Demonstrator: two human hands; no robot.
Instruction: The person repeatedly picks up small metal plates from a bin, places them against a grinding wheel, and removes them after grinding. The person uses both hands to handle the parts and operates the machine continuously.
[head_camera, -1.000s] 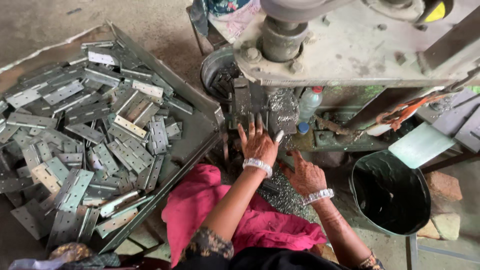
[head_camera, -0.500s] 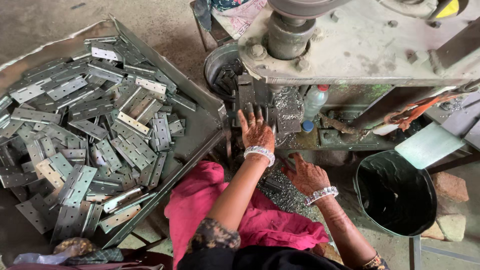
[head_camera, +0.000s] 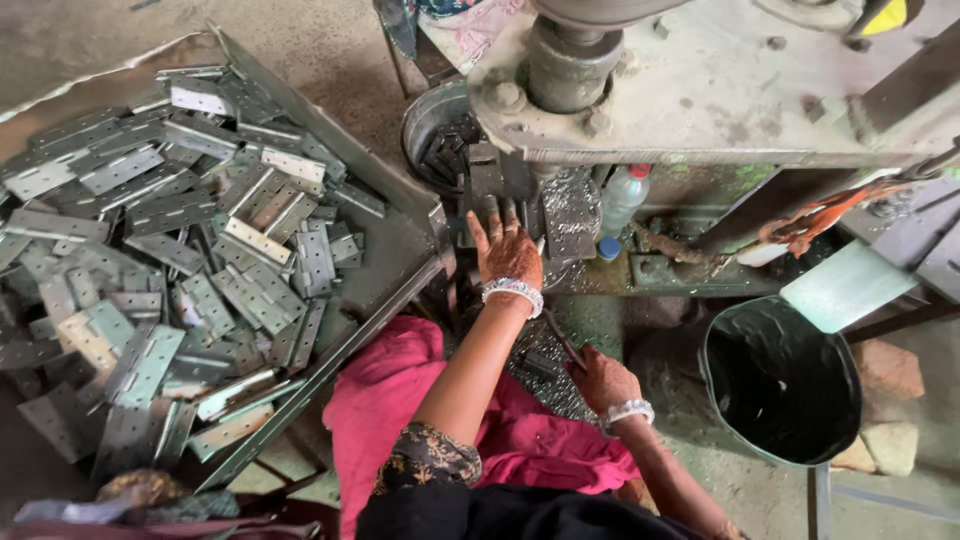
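Observation:
My left hand, with a beaded bracelet at the wrist, reaches forward under the grey press machine. Its fingers are spread flat, and the fingertips touch the dark metal die block. I cannot see a piece held under them. My right hand rests lower, near my lap over a patch of metal scrap, closed around a thin dark metal rod that points up towards the press.
A big sheet-metal tray at the left is heaped with several grey hinge plates. Behind the die stands a round tub of dark parts. A plastic bottle, a black bucket, bricks and pink cloth lie nearby.
My left hand has slid forward onto the die block. My right hand has stayed low by my lap.

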